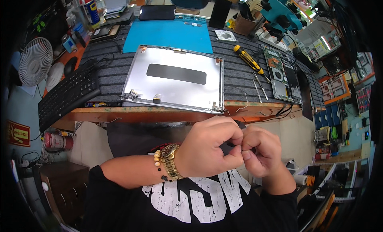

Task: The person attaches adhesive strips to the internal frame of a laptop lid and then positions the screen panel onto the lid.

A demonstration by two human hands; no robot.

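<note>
My left hand (211, 148), wearing a gold watch and a bead bracelet, is pinched closed in front of my chest, below the bench edge. My right hand (261, 152) is pinched closed against its fingertips; whatever lies between them is too small or hidden to make out. Just beyond my hands, a silver laptop lid (175, 92) lies on the striped grey mat (103, 84). To its right are a yellow-and-black screwdriver (247, 59), two tweezers (257, 88) and an opened laptop base (283, 76) with exposed board and fan.
A blue silicone mat (167, 34) and dark phone (157, 12) sit at the back. On the left are a keyboard (64, 98), small fan (35, 60) and cans. A teal microscope (275, 12) and cardboard box (244, 23) stand at back right. Cables hang along the bench edge.
</note>
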